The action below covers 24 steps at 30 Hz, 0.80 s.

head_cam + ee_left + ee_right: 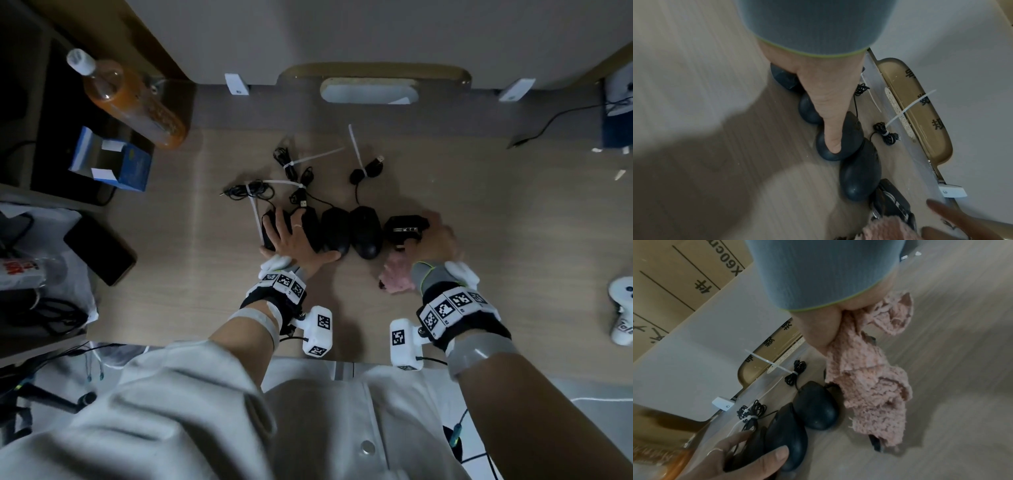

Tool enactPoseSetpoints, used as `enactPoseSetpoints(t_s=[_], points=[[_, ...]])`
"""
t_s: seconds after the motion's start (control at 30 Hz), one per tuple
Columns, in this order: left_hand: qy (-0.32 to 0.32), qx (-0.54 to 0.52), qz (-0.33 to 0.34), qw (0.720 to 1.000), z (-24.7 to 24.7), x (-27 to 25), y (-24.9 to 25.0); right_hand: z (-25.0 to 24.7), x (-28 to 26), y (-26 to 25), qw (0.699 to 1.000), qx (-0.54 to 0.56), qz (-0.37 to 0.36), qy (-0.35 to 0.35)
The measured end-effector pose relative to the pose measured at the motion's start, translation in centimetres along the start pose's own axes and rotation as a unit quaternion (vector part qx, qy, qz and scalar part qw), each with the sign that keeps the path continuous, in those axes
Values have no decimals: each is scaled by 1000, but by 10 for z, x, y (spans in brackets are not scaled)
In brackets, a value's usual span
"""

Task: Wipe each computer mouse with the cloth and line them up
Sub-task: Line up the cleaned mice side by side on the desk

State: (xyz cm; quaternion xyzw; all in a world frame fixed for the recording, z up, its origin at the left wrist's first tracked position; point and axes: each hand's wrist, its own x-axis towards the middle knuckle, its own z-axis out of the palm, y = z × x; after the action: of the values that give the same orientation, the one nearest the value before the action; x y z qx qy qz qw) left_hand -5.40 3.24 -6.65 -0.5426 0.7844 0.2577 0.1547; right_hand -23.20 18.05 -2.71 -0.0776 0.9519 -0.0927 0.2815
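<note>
Several black mice lie side by side on the wooden desk (496, 212). My left hand (291, 236) rests spread over the leftmost mouse (269, 222) and the second one (312, 222). Its thumb (830, 123) presses the near end of the third mouse (849, 138). The fourth mouse (366, 233) lies untouched. At the right end sits an angular black mouse (406, 228); my right hand (438, 240) is against its right side, blurred. That hand grips a pink fluffy cloth (869, 386), which hangs from under the palm (397, 275).
Bundled mouse cables with white zip ties (291, 168) lie behind the row. An orange bottle (133, 99), a blue box (113, 161) and a black phone (99, 250) stand at the left. A white controller (621, 308) lies at the right edge.
</note>
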Motion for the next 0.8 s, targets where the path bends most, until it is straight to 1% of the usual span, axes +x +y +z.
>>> enactPoseSetpoints(t_s=[0.07,0.13,0.17,0.23,0.3,0.33,0.4,0.43,0.53,0.6,0.67,0.73,0.8], points=[[-12,-1,5,1000,3,0,3,-6,6,2,999,-34,-17,-24],[-17,0,5,1000,2,0,5,1,14,4,997,-53,-24,-50],[-20,-1,3,1000,1,-1,5,5,19,4,997,-47,-14,-55],[-17,-1,1,1000,3,-1,6,9,28,4,997,-37,32,-56],[-5,6,1,1000,4,0,6,10,31,9,996,-23,33,-84],[-5,10,0,1000,4,1,7,10,33,13,995,-21,48,-88],[-16,17,0,1000,6,1,10,10,35,24,994,12,91,-58],[-17,21,2,1000,5,0,13,11,37,27,993,32,102,-46],[-20,20,5,1000,5,0,21,10,35,26,992,70,90,-49],[-30,23,11,999,6,0,32,7,37,27,991,56,91,-76],[-44,29,20,998,6,0,42,2,38,32,991,57,66,-102],[-55,26,23,998,5,1,47,-2,36,37,991,50,46,-113],[-62,21,26,997,5,1,54,-7,39,46,994,34,29,-100]])
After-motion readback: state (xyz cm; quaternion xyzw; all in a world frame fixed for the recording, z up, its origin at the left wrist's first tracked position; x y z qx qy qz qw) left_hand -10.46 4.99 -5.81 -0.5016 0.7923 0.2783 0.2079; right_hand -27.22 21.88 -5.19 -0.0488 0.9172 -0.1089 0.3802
